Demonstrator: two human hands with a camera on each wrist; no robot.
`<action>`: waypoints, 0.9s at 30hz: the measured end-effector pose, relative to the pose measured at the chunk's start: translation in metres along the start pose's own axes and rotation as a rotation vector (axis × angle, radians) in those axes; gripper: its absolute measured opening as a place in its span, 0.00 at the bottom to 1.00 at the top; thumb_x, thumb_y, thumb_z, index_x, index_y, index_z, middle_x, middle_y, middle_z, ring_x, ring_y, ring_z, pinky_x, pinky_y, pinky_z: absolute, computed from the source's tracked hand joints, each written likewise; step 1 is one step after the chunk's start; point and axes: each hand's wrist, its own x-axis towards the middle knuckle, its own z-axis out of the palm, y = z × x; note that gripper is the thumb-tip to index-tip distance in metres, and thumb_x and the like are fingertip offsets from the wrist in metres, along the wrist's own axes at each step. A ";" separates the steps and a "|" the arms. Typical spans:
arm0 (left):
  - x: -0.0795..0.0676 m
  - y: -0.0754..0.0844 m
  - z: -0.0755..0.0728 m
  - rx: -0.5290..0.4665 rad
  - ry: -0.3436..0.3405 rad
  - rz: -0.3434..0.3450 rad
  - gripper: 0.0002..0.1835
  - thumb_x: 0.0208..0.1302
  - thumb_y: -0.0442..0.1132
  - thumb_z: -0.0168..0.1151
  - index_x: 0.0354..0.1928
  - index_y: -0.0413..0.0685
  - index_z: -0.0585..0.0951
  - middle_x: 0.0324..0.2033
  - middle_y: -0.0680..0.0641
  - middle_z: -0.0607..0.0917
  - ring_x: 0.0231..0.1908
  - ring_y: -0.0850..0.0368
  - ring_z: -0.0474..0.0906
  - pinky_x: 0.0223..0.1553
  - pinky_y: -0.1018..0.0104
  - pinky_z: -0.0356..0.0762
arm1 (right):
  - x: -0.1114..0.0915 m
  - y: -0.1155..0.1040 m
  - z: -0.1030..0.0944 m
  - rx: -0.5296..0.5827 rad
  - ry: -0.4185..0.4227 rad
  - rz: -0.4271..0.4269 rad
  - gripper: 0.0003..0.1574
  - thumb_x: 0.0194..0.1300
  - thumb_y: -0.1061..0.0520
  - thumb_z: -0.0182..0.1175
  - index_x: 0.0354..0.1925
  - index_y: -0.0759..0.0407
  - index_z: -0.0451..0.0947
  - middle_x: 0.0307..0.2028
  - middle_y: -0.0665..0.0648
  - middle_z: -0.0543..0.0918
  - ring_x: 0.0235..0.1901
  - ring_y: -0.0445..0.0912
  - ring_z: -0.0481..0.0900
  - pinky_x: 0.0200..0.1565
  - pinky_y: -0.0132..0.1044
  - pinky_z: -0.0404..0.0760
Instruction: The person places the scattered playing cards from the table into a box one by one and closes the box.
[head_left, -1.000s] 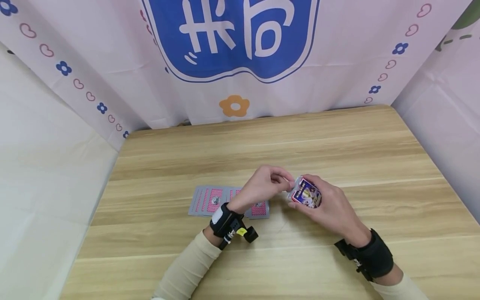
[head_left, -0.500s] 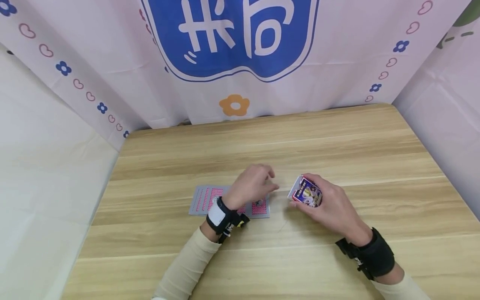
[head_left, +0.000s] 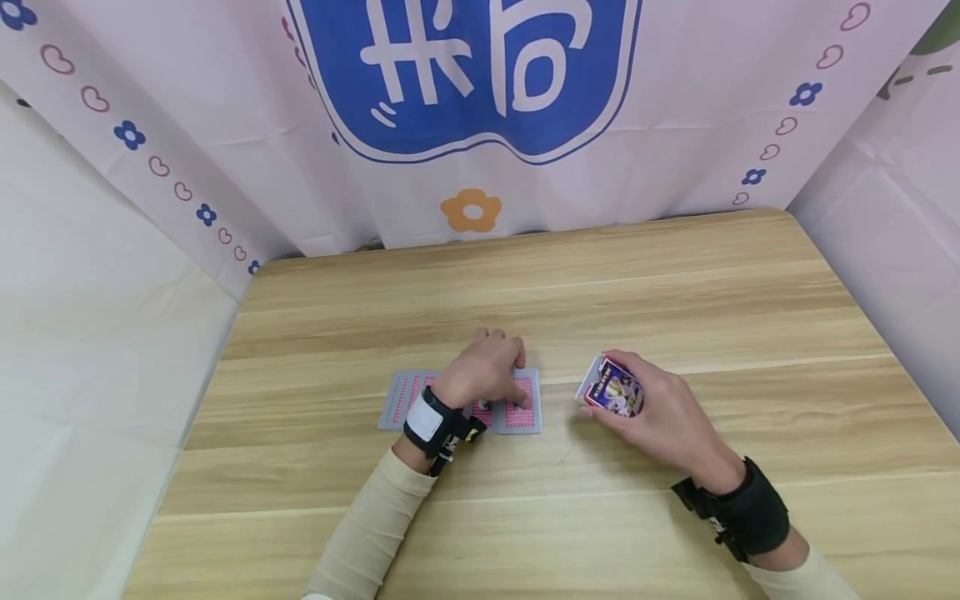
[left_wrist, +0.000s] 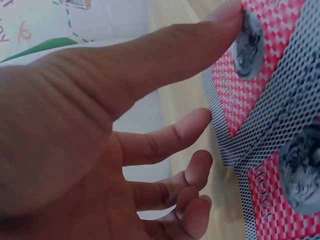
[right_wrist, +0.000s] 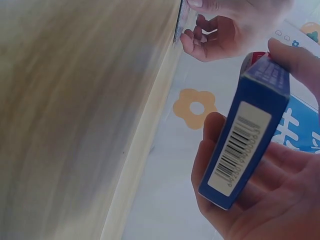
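There is one box (head_left: 617, 390), one overlapping row of cards (head_left: 408, 400) whose exact number cannot be told, and two hands. The right hand (head_left: 663, 408) holds the box between thumb and fingers, a little right of the tabletop's (head_left: 525, 292) middle, well clear of its far edge. The box has blue sides and a colourful picture front with red trim; its white label (right_wrist: 240, 149) carries a barcode with blurred digits beneath. The cards lie face down left of the box, well in from the tabletop's left edge, with grey borders, pink-red checks and round grey emblems; their lettering is not surely readable. The left hand (head_left: 480, 371) grips nothing, thumb on the right-end card, fingers apart from it.
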 end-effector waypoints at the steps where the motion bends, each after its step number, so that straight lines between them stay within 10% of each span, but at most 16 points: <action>1: 0.000 0.000 0.000 -0.006 0.007 0.002 0.27 0.50 0.53 0.85 0.45 0.49 0.82 0.46 0.48 0.80 0.53 0.48 0.67 0.53 0.58 0.73 | 0.000 0.000 0.000 -0.001 -0.001 0.000 0.48 0.55 0.45 0.82 0.67 0.62 0.75 0.51 0.64 0.88 0.38 0.45 0.83 0.37 0.33 0.81; 5: 0.003 -0.002 0.000 -0.019 0.037 0.026 0.22 0.51 0.52 0.85 0.37 0.48 0.83 0.37 0.52 0.80 0.46 0.54 0.70 0.56 0.60 0.68 | -0.001 -0.001 0.000 0.002 -0.008 0.001 0.47 0.56 0.46 0.81 0.67 0.62 0.75 0.51 0.64 0.88 0.38 0.45 0.83 0.38 0.33 0.80; 10: 0.006 -0.005 0.000 -0.058 0.067 0.062 0.25 0.58 0.50 0.81 0.21 0.48 0.73 0.21 0.56 0.69 0.26 0.60 0.67 0.31 0.68 0.66 | -0.001 -0.001 0.001 0.007 -0.009 -0.004 0.47 0.56 0.46 0.81 0.67 0.62 0.75 0.51 0.64 0.88 0.37 0.44 0.82 0.37 0.32 0.80; 19: 0.002 -0.005 -0.002 -0.081 0.152 0.151 0.20 0.63 0.46 0.77 0.25 0.48 0.74 0.23 0.56 0.68 0.24 0.62 0.66 0.22 0.71 0.62 | -0.002 -0.001 0.002 -0.006 -0.024 -0.001 0.48 0.56 0.45 0.81 0.67 0.63 0.74 0.52 0.65 0.88 0.37 0.44 0.82 0.36 0.31 0.79; 23: -0.005 0.001 -0.013 -0.168 0.078 0.228 0.12 0.73 0.44 0.68 0.42 0.41 0.82 0.27 0.52 0.74 0.28 0.61 0.71 0.33 0.66 0.74 | -0.002 0.000 0.002 -0.002 -0.024 -0.016 0.48 0.56 0.43 0.81 0.67 0.63 0.75 0.50 0.64 0.88 0.37 0.44 0.83 0.36 0.31 0.80; 27: -0.015 0.010 -0.022 -0.340 0.085 0.219 0.29 0.80 0.47 0.58 0.74 0.39 0.71 0.49 0.43 0.85 0.49 0.53 0.81 0.60 0.52 0.80 | -0.001 0.000 0.003 -0.002 -0.019 -0.029 0.48 0.56 0.41 0.80 0.66 0.63 0.75 0.50 0.63 0.88 0.37 0.43 0.83 0.36 0.32 0.80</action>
